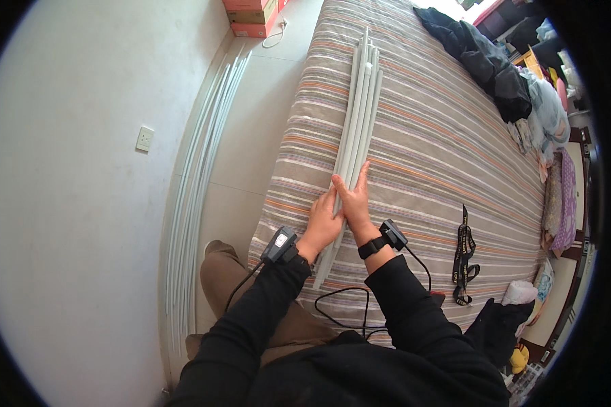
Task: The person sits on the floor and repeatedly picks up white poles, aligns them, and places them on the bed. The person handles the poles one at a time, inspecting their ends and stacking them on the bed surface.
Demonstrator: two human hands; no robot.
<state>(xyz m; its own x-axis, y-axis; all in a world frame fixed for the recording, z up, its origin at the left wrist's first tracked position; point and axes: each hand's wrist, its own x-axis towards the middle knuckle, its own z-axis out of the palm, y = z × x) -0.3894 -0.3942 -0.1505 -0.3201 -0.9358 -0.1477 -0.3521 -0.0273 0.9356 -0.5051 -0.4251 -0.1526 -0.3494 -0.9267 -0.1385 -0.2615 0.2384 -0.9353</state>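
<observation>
A bundle of long, thin white tubes [357, 115] lies lengthwise on the striped bed cover [421, 197], its far ends uneven. My left hand [324, 218] is closed around the bundle's left side toward its near end. From the right, my right hand [355, 201] grips the same tubes, its thumb crossing over the top near the left fingers. Parts of the tubes are hidden under both hands. The near ends come out below my wrists. Each wrist wears a strapped black device with a cable.
More long pale tubes [200, 169] lie on the floor along the white wall [81, 203]. A black strap [464, 258] rests on the bed to the right. Dark clothing [485, 68] and bags line the bed's far right side. Boxes [251, 17] stand beyond the floor tubes.
</observation>
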